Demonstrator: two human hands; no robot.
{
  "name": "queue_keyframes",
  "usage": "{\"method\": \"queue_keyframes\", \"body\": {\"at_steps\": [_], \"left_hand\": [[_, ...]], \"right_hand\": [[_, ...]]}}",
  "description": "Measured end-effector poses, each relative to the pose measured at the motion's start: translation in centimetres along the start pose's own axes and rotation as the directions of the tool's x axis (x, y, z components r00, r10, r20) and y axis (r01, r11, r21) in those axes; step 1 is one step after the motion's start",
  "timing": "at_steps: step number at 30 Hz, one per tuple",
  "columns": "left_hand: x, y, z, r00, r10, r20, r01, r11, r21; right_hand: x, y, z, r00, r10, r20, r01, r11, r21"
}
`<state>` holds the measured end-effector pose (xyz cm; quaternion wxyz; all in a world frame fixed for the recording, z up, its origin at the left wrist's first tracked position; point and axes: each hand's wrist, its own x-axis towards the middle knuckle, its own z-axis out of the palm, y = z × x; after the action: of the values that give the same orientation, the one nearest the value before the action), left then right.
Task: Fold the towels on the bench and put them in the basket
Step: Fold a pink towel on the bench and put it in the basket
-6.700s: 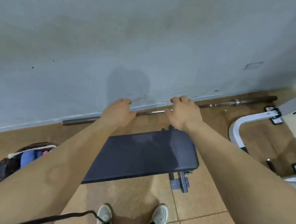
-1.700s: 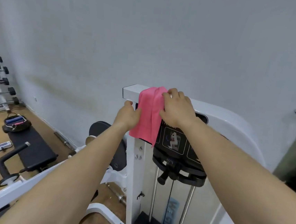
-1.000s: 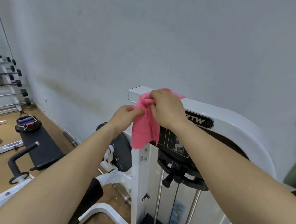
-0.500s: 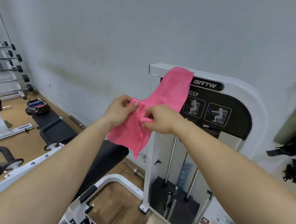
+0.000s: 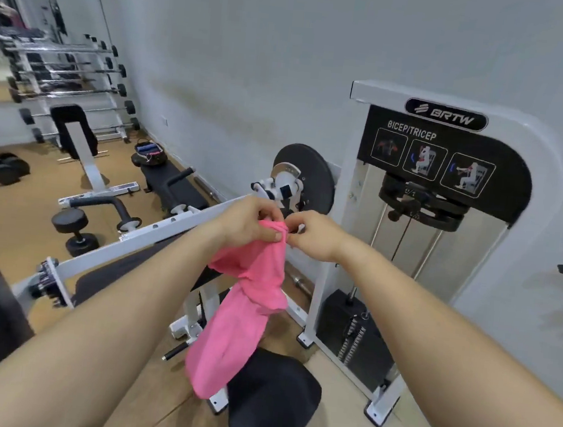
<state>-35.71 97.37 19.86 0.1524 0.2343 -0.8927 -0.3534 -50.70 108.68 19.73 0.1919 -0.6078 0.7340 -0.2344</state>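
Towel (image 5: 246,313) hangs bunched before the machine (image 5: 445,118), above its seat (image 5: 275,402). Left hand (image 5: 248,224) and right hand (image 5: 319,236) pinch its top edge side by side, fingers (image 5: 266,212) curled on cloth, probably seeking corners to spread it. Bench (image 5: 172,185) and basket (image 5: 149,153) well left of machine.

A pink towel (image 5: 246,313) hangs crumpled in midair from its bunched top edge. A dark basket (image 5: 148,155) of rolled towels sits at the black bench's (image 5: 176,187) far end.
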Motion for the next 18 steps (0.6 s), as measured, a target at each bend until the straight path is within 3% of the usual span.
{"method": "queue_keyframes", "body": {"at_steps": [4, 8, 18], "left_hand": [[-7.6, -1.9, 1.2, 0.994, -0.112, 0.006, 0.111, 0.99, 0.091], [-14.6, -4.3, 1.7, 0.966, -0.26, 0.005, 0.252, 0.939, 0.233], [-31.3, -9.0, -1.7, 0.855, -0.516, 0.06, 0.492, 0.842, 0.221]], "right_hand": [[-3.0, -0.7, 6.3, 0.998, -0.016, 0.062, 0.013, 0.998, 0.054], [-6.0, -3.4, 11.4, 0.989, -0.075, 0.124, 0.088, 0.99, -0.106], [-10.8, -13.3, 20.1, 0.938, -0.135, 0.319, 0.166, 0.983, -0.073]]}}
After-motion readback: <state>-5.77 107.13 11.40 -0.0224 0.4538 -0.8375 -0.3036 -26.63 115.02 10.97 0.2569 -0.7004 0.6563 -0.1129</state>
